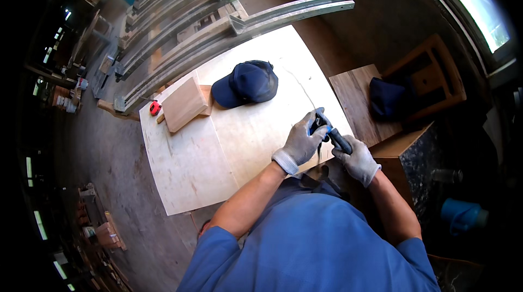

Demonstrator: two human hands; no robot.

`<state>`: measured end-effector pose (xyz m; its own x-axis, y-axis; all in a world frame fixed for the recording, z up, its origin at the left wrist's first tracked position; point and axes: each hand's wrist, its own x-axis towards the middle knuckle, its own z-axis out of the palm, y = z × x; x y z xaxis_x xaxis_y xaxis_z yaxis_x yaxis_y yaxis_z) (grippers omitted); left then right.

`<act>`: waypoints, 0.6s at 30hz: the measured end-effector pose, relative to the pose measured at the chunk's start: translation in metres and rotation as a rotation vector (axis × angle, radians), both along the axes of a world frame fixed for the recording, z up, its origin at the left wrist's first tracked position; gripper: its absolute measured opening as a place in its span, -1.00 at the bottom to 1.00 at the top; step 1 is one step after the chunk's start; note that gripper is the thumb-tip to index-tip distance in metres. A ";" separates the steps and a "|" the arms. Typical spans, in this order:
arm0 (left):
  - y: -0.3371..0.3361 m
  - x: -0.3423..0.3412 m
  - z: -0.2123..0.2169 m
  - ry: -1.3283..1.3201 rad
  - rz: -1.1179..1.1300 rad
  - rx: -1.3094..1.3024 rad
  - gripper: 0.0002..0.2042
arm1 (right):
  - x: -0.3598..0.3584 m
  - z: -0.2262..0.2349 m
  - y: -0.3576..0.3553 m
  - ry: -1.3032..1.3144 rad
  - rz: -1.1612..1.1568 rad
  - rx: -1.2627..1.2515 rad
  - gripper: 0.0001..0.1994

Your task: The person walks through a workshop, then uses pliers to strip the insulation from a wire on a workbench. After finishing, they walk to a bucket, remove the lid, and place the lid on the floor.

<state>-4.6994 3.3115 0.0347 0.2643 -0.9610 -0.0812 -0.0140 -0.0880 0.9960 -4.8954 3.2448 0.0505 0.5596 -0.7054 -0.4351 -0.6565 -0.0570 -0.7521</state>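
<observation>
My left hand (303,138), in a grey work glove, is closed around the blue-and-black end of a hand tool (341,142). My right hand (358,161), gloved as well, grips its thick dark handle from the right. Its head is mostly hidden by my left fingers, so I cannot make out its exact kind. Something dark and cord-like hangs below it. Both hands are over the right front edge of a pale board-topped table (188,175). Farther back on that table lies a navy cap (254,82), its brim toward the left.
Wooden boards (185,104) and a red tape measure (154,108) are at the table's far left. Long metal rails (239,30) cross behind it. To the right are a wooden chair (444,68) with dark cloth, a cardboard box (400,145) and a blue jug (460,214).
</observation>
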 end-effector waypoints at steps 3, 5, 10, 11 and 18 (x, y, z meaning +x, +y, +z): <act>-0.010 -0.001 0.014 -0.012 -0.064 0.155 -0.64 | 0.000 0.008 -0.002 0.029 -0.086 -0.022 -0.71; -0.016 -0.005 0.015 -0.156 -0.020 0.140 -0.69 | -0.001 0.014 -0.003 0.029 -0.118 -0.095 -0.71; -0.028 -0.015 0.003 -0.598 -0.082 0.050 -0.69 | -0.026 -0.006 0.005 0.012 -0.204 -0.068 -0.70; -0.031 -0.019 -0.002 -0.615 -0.110 0.054 -0.69 | -0.033 -0.012 0.009 -0.001 -0.239 -0.046 -0.70; -0.038 -0.029 -0.052 -0.408 -0.233 0.120 -0.57 | -0.048 -0.043 0.016 0.080 -0.321 -0.169 -0.70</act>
